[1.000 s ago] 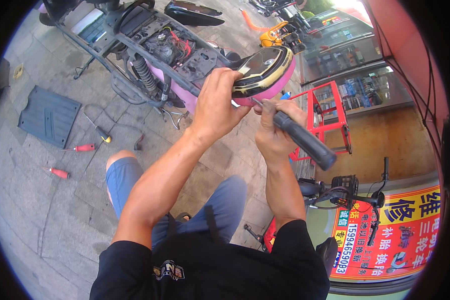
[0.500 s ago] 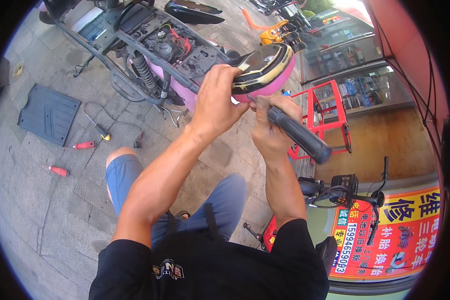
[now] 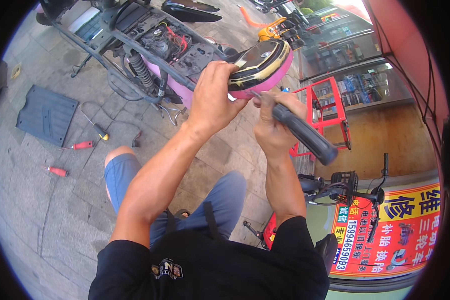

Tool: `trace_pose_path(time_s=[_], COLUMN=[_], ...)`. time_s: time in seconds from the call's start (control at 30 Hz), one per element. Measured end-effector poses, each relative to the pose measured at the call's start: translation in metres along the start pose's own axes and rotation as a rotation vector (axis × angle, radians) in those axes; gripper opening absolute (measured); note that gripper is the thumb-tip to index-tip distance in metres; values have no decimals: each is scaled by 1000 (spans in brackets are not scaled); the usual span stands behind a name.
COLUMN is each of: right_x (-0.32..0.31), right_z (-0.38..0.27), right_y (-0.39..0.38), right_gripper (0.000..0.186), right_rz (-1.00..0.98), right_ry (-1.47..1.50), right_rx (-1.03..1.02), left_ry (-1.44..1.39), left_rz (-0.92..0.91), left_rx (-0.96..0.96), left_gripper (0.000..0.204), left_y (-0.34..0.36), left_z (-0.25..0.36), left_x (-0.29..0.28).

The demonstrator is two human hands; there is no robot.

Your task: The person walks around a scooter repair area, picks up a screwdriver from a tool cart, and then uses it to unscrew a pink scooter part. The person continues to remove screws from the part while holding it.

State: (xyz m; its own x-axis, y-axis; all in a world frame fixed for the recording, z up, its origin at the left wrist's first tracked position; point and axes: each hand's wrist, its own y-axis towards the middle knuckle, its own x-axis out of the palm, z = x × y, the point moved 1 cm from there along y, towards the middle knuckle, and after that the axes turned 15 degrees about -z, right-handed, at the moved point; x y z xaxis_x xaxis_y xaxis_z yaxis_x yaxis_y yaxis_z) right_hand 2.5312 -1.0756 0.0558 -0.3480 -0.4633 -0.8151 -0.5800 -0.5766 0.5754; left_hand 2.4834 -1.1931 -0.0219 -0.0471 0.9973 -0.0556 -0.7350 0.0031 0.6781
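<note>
A rounded scooter panel (image 3: 261, 60), glossy black on top with a tan-yellow band and a pink side, sits in front of me at the end of the stripped scooter frame (image 3: 195, 60). My left hand (image 3: 215, 92) grips its near left edge, fingers over the top and thumb at the pink underside. In my right hand (image 3: 275, 120) is a screwdriver (image 3: 307, 135) with a thick black handle slanting down to the right. Its thin metal tip meets the lower pink side, close to my left thumb. Whether the panel is fastened to the frame, I cannot tell.
On the paving at left lie a dark grey plate (image 3: 47, 115), a yellow-black screwdriver (image 3: 101, 132) and a red-handled screwdriver (image 3: 82, 145). A red metal rack (image 3: 330, 120) stands to the right, with a bicycle (image 3: 345, 187) nearer me. Red-yellow signboard (image 3: 390, 240) lower right.
My right hand and the screwdriver have shifted slightly right and down. The panel has tilted a little, showing more pink side. My left hand keeps its grip.
</note>
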Motion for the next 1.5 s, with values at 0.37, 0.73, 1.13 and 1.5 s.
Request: trace_pose_path(time_s=[0.37, 0.73, 1.13, 1.5], right_x=[4, 3, 5, 4], right_z=[1, -1, 1, 2], right_y=[0, -2, -1, -4], right_gripper=[25, 25, 27, 26], right_rz=[-24, 2, 67, -31], right_ry=[7, -21, 60, -13], right_rx=[-23, 22, 5, -15], left_ry=[7, -11, 12, 0], left_rz=[-27, -22, -2, -3], left_rx=[-23, -24, -17, -25], left_gripper=[61, 60, 58, 58], left_y=[-1, -1, 0, -1], left_z=[-1, -1, -1, -1], left_x=[0, 0, -1, 1])
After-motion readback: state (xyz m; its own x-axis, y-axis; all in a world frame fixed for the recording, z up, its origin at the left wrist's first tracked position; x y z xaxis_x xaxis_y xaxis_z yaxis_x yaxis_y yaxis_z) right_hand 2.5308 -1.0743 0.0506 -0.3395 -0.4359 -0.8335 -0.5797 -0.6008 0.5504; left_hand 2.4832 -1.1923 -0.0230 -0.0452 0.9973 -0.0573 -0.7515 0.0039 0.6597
